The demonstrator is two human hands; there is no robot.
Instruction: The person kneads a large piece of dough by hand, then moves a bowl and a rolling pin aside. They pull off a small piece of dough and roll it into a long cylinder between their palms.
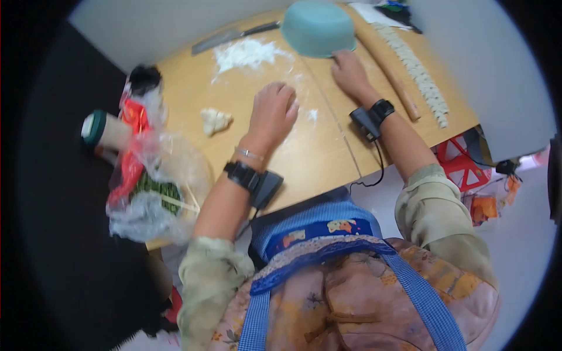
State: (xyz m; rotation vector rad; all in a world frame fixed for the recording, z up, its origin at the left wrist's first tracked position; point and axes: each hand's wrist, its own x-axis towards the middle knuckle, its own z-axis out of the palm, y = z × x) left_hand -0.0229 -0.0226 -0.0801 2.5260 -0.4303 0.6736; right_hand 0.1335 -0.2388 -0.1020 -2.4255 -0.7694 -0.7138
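My left hand (273,111) is closed in a loose fist on the wooden table (304,158); whatever it may hold is hidden under the fingers. To its left lies a small pale lump of dough (215,121). My right hand (349,76) has its curled fingers at the near rim of a light green bowl (319,29), which looks upside down. White flour (246,55) is spread beyond my left hand. Right of the bowl lie a long rolling pin (389,70) and a long row of small dough pieces (413,67).
A cleaver (225,40) lies at the far table edge. Plastic bags (158,216) with something green inside and a jar with a green lid (108,130) are at the left. Below the right edge stands a red stool (465,169). Cables hang from both wrist devices.
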